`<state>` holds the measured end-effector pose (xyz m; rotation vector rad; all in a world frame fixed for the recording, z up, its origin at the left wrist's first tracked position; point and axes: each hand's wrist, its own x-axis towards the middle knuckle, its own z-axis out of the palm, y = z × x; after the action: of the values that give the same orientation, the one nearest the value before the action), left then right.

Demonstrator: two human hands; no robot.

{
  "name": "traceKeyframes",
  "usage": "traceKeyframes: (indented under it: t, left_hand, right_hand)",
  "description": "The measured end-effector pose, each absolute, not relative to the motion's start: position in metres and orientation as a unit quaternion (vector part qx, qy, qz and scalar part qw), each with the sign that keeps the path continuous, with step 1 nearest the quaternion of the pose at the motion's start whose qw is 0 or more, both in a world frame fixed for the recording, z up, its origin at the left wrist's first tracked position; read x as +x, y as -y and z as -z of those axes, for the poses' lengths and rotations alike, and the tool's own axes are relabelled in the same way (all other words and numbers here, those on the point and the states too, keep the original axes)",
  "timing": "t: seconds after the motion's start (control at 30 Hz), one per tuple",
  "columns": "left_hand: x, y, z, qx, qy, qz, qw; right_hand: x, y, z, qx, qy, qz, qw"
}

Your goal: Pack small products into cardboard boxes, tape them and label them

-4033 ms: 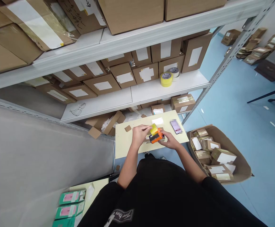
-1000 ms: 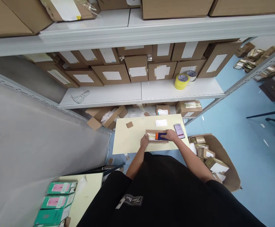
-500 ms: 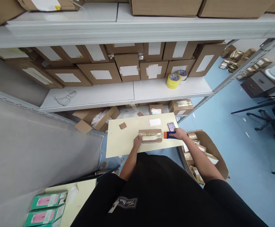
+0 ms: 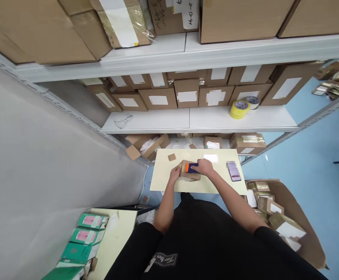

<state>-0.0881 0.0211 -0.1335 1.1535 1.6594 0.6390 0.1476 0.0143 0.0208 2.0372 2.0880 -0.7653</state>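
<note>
On the cream tabletop point(image 4: 163, 179) is a small brown cardboard box point(image 4: 193, 177) with shiny tape on it. My left hand point(image 4: 175, 173) is closed on the box's left end and steadies it. In my right hand point(image 4: 205, 167) is a dark blue hand-held tool with an orange end point(image 4: 191, 168); its exact kind is too small to make out. The orange end is over the box's top, close to my left fingers. A white paper label point(image 4: 210, 158) lies just behind the right hand, and a brown cardboard scrap point(image 4: 172, 157) lies behind the left hand.
A phone point(image 4: 234, 172) lies on the tabletop's right side. A large carton point(image 4: 306, 229) of taped parcels stands at the right. Behind are shelves point(image 4: 158, 120) with boxes, yellow tape rolls point(image 4: 239, 109) and glasses point(image 4: 124, 121). Green boxes point(image 4: 83, 236) sit at lower left.
My right hand has brought the blue and orange tool leftward from the tabletop onto the box. The box has been turned and looks shorter. The phone is now uncovered; the view has shifted left.
</note>
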Motion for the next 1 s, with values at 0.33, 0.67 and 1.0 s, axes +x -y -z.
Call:
traceKeyframes:
  t: [0.33,0.67,1.0]
  left_hand:
    - [-0.066,-0.024,0.104,0.517,-0.619,-0.253,0.534]
    - [0.046,0.008,0.131,0.642,-0.607,-0.138,0.446]
    - [0.055,0.004,0.139,0.669,-0.598,-0.119,0.425]
  right_hand:
    - [0.131,-0.014,-0.033,0.688,-0.68,0.247,0.059]
    - [0.229,0.033,-0.018,0.749,-0.613,0.246,0.057]
    - [0.37,0.124,-0.004,0.822,-0.508,0.251,0.062]
